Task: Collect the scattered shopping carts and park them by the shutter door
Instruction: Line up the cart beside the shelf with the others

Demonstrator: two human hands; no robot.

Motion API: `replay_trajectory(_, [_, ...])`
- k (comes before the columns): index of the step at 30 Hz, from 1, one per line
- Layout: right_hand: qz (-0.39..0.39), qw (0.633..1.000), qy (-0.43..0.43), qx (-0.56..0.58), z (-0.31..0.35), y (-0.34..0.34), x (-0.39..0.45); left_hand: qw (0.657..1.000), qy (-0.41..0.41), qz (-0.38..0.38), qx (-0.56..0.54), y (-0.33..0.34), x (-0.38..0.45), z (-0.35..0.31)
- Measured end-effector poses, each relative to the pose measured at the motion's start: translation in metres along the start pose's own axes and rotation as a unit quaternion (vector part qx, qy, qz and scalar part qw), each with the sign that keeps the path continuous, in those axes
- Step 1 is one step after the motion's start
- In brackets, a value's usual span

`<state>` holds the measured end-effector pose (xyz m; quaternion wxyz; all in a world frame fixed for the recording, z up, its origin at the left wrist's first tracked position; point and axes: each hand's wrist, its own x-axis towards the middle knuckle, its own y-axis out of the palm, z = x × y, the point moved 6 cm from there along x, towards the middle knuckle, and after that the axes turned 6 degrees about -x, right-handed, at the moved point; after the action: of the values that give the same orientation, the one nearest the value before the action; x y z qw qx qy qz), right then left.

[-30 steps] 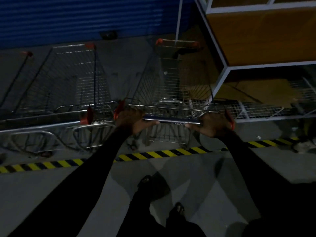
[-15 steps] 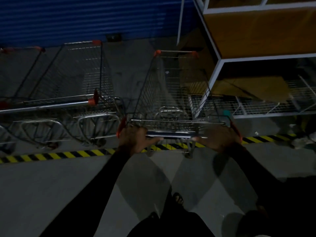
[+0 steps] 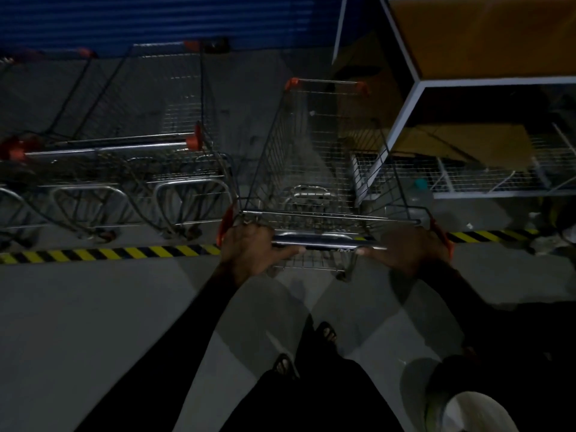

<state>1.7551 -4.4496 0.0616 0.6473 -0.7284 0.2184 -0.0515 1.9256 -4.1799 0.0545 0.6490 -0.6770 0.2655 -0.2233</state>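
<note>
A wire shopping cart (image 3: 314, 157) with orange corner caps stands in front of me, its nose pointing toward the blue shutter door (image 3: 162, 23). My left hand (image 3: 249, 251) grips the left end of its handle bar (image 3: 324, 241). My right hand (image 3: 408, 249) grips the right end. The cart's rear wheels sit over the yellow-black floor stripe (image 3: 109, 254). To its left, several nested carts (image 3: 131, 151) are parked side by side facing the shutter.
A white-framed rack (image 3: 402, 120) with orange panels and a wire shelf stands close to the cart's right side. A bottle with a teal cap (image 3: 419, 190) sits by the rack's foot. Grey concrete floor (image 3: 93, 322) lies behind me.
The cart has rolled back toward me with both hands on the handle; its rear end now sits over the striped line, and the view has pulled away from the shutter.
</note>
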Motion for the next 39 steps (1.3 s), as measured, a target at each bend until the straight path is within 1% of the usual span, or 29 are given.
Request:
replay_trajectory(5, [-0.010,1.000,-0.007,0.025,0.008,0.001,0.008,1.000,-0.004,-0.010,-0.008,0.010,0.000,0.015])
replay_trajectory(8, [-0.025,0.999,-0.016,0.041,0.008,-0.005,0.023,1.000,-0.006,-0.026,0.010,0.005,0.012,0.019])
replay_trajectory(11, [-0.034,0.999,-0.017,0.023,0.009,-0.008,0.053,1.000,-0.008,-0.018,-0.007,-0.002,0.034,0.028])
replay_trajectory(15, [-0.001,1.000,-0.005,0.005,0.001,-0.010,0.110,0.999,-0.006,0.002,-0.034,-0.004,0.083,0.037])
replay_trajectory(18, [0.008,1.000,-0.014,0.008,-0.007,-0.027,0.148,1.000,0.009,0.020,-0.013,-0.005,0.124,0.034])
replay_trajectory(20, [0.017,1.000,-0.012,0.024,-0.015,-0.032,0.175,0.999,0.006,0.044,-0.008,-0.005,0.153,0.034])
replay_trajectory(23, [0.022,0.998,0.002,0.064,-0.024,-0.045,0.211,0.998,-0.026,0.063,-0.008,-0.006,0.194,0.045])
replay_trajectory(26, [0.051,0.994,-0.009,0.099,-0.021,-0.062,0.229,0.997,-0.015,0.077,-0.013,-0.006,0.224,0.048])
replay_trajectory(28, [0.044,0.996,-0.015,0.081,-0.020,-0.071,0.245,0.997,-0.016,0.079,-0.022,-0.010,0.238,0.048])
replay_trajectory(30, [0.083,0.995,-0.031,0.048,-0.019,-0.068,0.257,0.996,-0.026,0.081,-0.035,-0.012,0.251,0.053])
replay_trajectory(31, [0.098,0.993,-0.042,0.043,-0.020,-0.065,0.263,0.996,-0.031,0.080,-0.038,-0.012,0.257,0.056])
replay_trajectory(32, [0.098,0.993,-0.033,0.055,-0.020,-0.066,0.268,0.996,-0.035,0.078,-0.040,-0.012,0.262,0.060])
replay_trajectory(34, [0.047,0.994,0.011,0.099,-0.021,-0.077,0.278,0.996,-0.036,0.078,-0.038,-0.011,0.273,0.065])
replay_trajectory(35, [0.029,0.995,0.011,0.093,-0.019,-0.082,0.283,0.996,-0.033,0.075,-0.033,-0.011,0.279,0.067])
replay_trajectory(36, [0.037,0.996,-0.001,0.079,-0.016,-0.081,0.288,0.997,-0.031,0.070,-0.027,-0.011,0.285,0.068])
replay_trajectory(37, [0.071,0.995,-0.025,0.059,-0.014,-0.075,0.293,0.997,-0.029,0.066,-0.022,-0.012,0.290,0.070])
replay_trajectory(38, [0.094,0.993,-0.031,0.063,-0.015,-0.073,0.298,0.998,-0.025,0.063,-0.020,-0.012,0.294,0.072])
replay_trajectory(39, [0.085,0.990,-0.014,0.113,-0.016,-0.076,0.300,0.998,-0.019,0.060,-0.022,-0.013,0.297,0.073])
